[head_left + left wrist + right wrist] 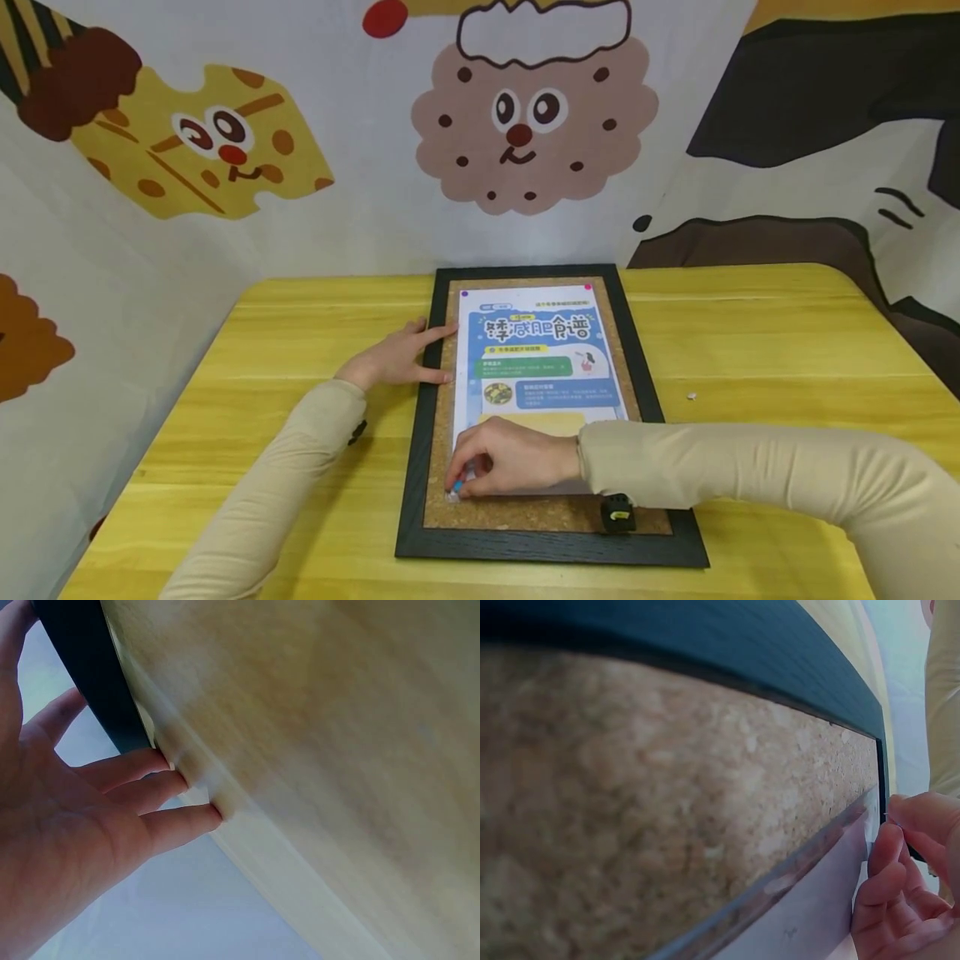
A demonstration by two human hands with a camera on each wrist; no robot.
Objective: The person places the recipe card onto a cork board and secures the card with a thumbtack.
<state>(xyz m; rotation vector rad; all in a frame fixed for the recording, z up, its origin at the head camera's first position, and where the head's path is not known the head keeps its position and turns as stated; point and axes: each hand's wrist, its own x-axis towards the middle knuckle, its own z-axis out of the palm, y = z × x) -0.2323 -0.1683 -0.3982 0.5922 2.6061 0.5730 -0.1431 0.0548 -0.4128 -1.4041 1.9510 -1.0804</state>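
A printed poster (540, 400) lies on a cork board (510, 513) with a black frame (551, 547). A purple tack (464, 293) sits at its top left corner and a pink tack (588, 287) at its top right. At the poster's lower left corner my right hand (510, 457) pinches a small blue thumbtack (458, 486) between thumb and fingers; the right wrist view mostly hides the tack behind the fingertips. My left hand (397, 354) rests with spread fingers across the frame's left side. In the left wrist view, several fingers (184, 825) touch the table's surface.
The board lies on a yellow wood-grain table (300, 350). Right of the frame is a tiny white piece (692, 397). A cartoon-printed cloth (360, 208) hangs behind the table. A small black camera (618, 512) sits under the right wrist, over the board's lower edge.
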